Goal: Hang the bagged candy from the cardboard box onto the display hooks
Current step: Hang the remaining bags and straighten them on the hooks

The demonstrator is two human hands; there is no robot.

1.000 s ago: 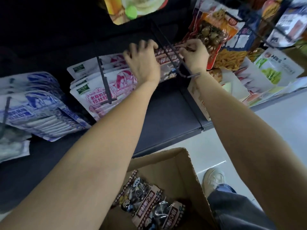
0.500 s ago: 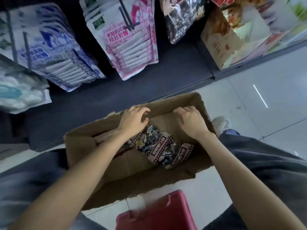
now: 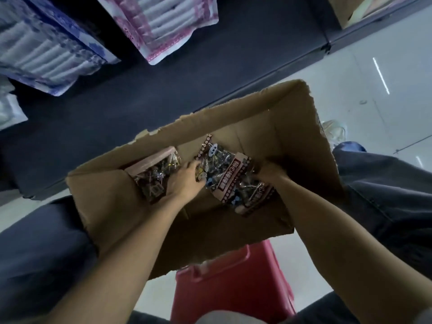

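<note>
Inside the open cardboard box [image 3: 301,136], which sits on the floor between the person's knees, both hands are down among the bags of candy. The left hand [image 3: 184,181] reaches in from the near side with its fingers stretched forward onto the left edge of a clear candy bag [image 3: 224,169] printed with a dark red patterned border; whether the fingers curl under it or only lie against it cannot be told. Just to the left of that hand, partly under it, lies a second candy bag [image 3: 154,171] with a pink header strip, against the box's left wall. The right hand [image 3: 268,171] is at the right edge of the patterned bag, fingers bent down round it and hidden in shadow, so it appears to grip that side. More of the same patterned packs [image 3: 254,195] lie stacked beneath, toward the near wall of the box. Beyond the box a dark shelf base [image 3: 163,90] runs across, and above it hang pink and white bags [image 3: 168,19] and blue and white bags [image 3: 46,50], blurred. A red plastic stool [image 3: 233,284] shows below the box, and a pale shoe [image 3: 334,132] rests on the tiled floor [image 3: 374,66] at the right.
</note>
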